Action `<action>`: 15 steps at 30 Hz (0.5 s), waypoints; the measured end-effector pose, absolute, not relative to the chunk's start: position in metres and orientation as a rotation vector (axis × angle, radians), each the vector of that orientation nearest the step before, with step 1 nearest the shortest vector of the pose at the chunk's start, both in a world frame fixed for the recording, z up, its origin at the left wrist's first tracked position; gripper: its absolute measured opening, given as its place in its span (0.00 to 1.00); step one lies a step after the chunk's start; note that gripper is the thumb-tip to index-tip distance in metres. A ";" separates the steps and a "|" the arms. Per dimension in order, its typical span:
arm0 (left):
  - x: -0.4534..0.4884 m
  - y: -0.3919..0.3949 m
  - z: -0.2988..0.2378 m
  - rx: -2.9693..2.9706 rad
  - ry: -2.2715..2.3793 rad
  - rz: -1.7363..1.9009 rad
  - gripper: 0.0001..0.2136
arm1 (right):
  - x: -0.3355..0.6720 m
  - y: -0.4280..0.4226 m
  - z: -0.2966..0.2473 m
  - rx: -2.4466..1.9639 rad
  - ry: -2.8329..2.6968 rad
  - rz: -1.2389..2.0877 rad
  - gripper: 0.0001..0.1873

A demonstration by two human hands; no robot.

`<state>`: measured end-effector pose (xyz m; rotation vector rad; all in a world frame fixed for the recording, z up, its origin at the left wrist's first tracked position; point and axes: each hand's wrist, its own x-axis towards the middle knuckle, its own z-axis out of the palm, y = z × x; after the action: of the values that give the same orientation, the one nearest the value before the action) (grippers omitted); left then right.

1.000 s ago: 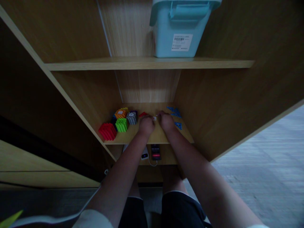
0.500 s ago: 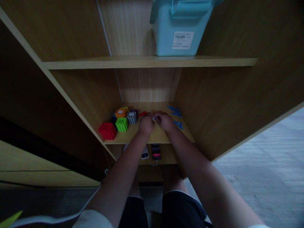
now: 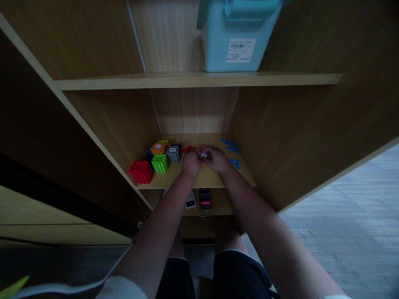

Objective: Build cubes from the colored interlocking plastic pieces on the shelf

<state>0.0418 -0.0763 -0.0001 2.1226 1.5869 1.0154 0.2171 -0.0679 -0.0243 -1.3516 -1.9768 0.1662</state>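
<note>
My left hand point(image 3: 191, 161) and my right hand point(image 3: 215, 158) meet over the middle of the wooden shelf point(image 3: 208, 179), fingers closed. Between the fingertips shows a small whitish piece point(image 3: 203, 155), too small to name, pinched by my right hand. What my left fingers hold, if anything, is hidden. A flat red piece point(image 3: 187, 148) lies just beyond my left hand. Left of it stand a grey block stack point(image 3: 173, 154), a bright green one point(image 3: 160, 163), an orange one point(image 3: 158, 148) and a red one point(image 3: 141, 172). Blue triangular lattice pieces point(image 3: 231, 146) lie right of my right hand.
A light blue lidded bin point(image 3: 233, 37) with a white label stands on the upper shelf point(image 3: 199, 81). Below my forearms a phone point(image 3: 205, 199) with a cable lies beside a white device point(image 3: 190, 201). Cabinet side walls rise left and right.
The small whitish piece between my fingertips has turned slightly and shows a little more. My hands have shifted only slightly; the blocks and blue pieces stay where they were.
</note>
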 end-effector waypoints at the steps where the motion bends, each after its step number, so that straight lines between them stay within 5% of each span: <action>1: 0.042 -0.077 0.001 2.127 1.587 1.011 0.10 | 0.217 -0.068 -0.024 -1.352 -1.971 0.181 0.10; 15: 0.044 -0.094 0.014 2.254 1.490 1.068 0.11 | 0.213 -0.073 -0.017 -1.336 -1.999 0.250 0.09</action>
<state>0.0438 -0.0940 0.0135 2.2536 1.4904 1.0677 0.2135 -0.0729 -0.0175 -1.3355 -1.9994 0.2504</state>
